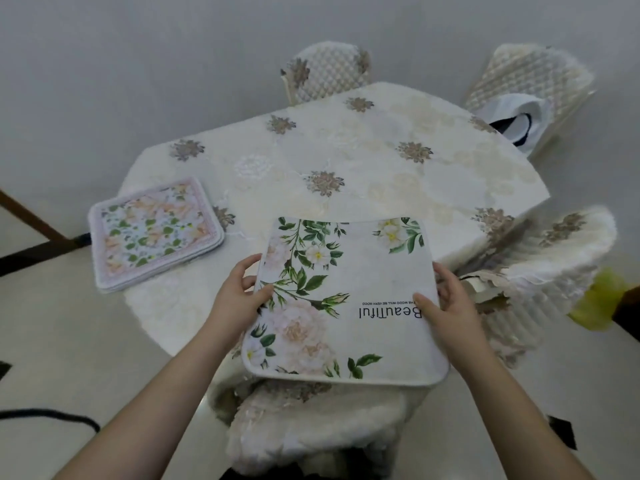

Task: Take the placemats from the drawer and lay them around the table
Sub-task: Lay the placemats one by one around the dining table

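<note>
Step in hand, as I judge it: laying 1 placemat at the near seat. The drawer part looks done, since the mats are out on the worktop.

The floral "Beautiful" placemat [346, 299] is held over the near edge of the worktop [381, 161], its far end over the lace cloth and its near end overhanging toward the near chair [311, 420]. Cannot tell if the far end touches the cloth. The print reads upside down from this side.

Left hand [239, 292]: grip closed on the mat's left edge, thumb on top, fingers curled at the edge. Right hand [446, 303]: grip closed on the right edge, thumb on top near the lettering, fingers wrapped around the side. Both forearms reach forward from below, roughly symmetric.

A stack of pink-edged floral placemats [156, 233] sits at the left rim of the worktop, well apart from the held mat.

Next move calls for lowering the mat flat, squared to the seat and fully on the worktop, then releasing both edges and going to the stack for another.

Other chairs stand around the far and right sides.
</note>
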The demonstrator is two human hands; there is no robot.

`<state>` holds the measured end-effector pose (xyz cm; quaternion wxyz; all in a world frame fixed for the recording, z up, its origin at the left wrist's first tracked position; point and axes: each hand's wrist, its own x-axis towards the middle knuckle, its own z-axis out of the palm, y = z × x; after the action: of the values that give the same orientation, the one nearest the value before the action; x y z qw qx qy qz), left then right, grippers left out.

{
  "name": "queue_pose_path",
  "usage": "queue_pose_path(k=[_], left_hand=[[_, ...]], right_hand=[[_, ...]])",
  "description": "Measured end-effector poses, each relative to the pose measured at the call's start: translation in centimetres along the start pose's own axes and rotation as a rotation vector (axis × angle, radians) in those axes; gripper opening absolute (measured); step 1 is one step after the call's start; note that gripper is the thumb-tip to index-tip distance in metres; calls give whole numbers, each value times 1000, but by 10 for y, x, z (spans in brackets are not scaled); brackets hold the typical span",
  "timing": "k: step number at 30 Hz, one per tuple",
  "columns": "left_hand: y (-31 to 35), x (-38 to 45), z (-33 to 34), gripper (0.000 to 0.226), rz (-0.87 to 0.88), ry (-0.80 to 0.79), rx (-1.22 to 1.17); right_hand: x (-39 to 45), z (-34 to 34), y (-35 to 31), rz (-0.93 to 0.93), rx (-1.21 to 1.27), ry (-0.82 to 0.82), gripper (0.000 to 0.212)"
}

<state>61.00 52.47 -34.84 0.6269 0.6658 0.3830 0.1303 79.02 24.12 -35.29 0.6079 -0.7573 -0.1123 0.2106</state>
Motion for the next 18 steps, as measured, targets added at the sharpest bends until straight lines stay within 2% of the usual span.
queue_pose_path(k=[9, 18], left_hand=[[-33, 7, -47, 54, -92, 193, -109], [-73, 37, -47, 50, -166, 235, -110]], right_hand=[[57, 63, -16, -44, -200, -229, 57], [96, 98, -3, 25, -388, -282, 56]])
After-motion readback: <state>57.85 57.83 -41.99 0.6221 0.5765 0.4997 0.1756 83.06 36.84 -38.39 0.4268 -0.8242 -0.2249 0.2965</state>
